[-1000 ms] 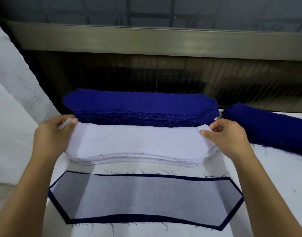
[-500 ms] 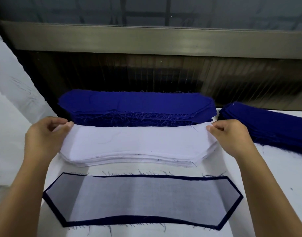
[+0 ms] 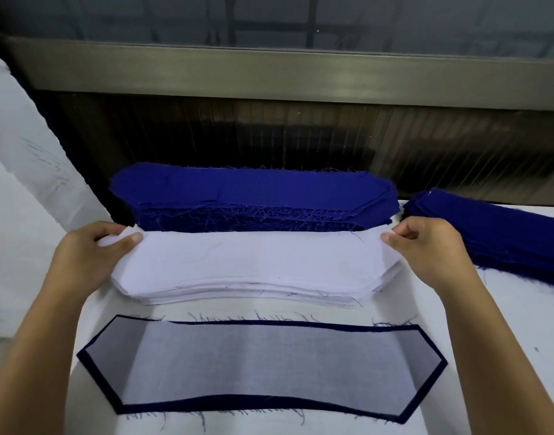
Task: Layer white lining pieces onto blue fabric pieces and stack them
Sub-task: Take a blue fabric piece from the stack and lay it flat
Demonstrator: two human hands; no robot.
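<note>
Two hands are set wide apart, one at each end of the stack of white, elongated lining pieces [image 3: 253, 293]. The left hand [image 3: 84, 259] pinches the left end of the top white lining sheet [image 3: 253, 255], thumb on top and fingers curled behind. The right hand [image 3: 432, 249] pinches the far right corner of that sheet in the same way.

- Long axis: the stack runs left to right across the white table surface [image 3: 504, 340]. Its ends are tapered and its near edge bows slightly.
- Near side: a dark blue fabric piece already covered by a thin white lining [image 3: 260, 368] lies flat, parallel to the stack. A narrow blue border shows all round it. A strip of bare table separates it from the stack.
- Far side: a thick pile of blue fabric pieces with frayed edges [image 3: 253, 189] sits just behind the white stack, same axis. The two appear to touch along the back edge.
- Right: a second pile of blue fabric pieces [image 3: 495, 233] lies angled, just beyond the right hand.
- Left: a white cloth surface [image 3: 24, 171] slopes up next to the left hand.
- Behind all: a grey metal ledge [image 3: 269, 73] above dark ribbed panelling closes off the far edge.
</note>
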